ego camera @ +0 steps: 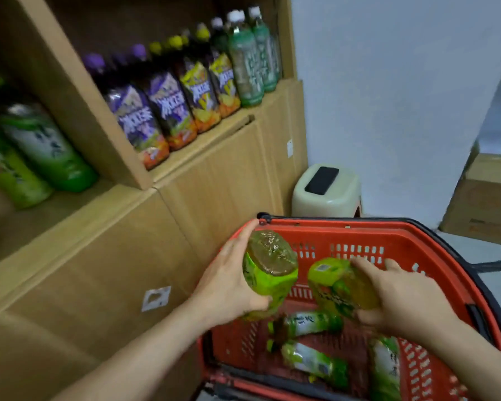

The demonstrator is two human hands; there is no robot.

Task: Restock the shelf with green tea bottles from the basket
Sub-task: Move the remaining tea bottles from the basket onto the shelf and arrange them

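In both hands (229,285) (405,299), green tea bottles (268,274) (330,285)

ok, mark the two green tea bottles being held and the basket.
left bottle (269,256): head view, amber base facing the camera.
right bottle (329,283): head view, green label below the barcode.
basket (315,230): head view, far red rim.

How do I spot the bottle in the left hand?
Find the red plastic basket at the bottom right. Over its left corner, the left hand grips a green-labelled tea bottle, its brown base facing the camera. Its twin bottle, further right, is in the right hand.
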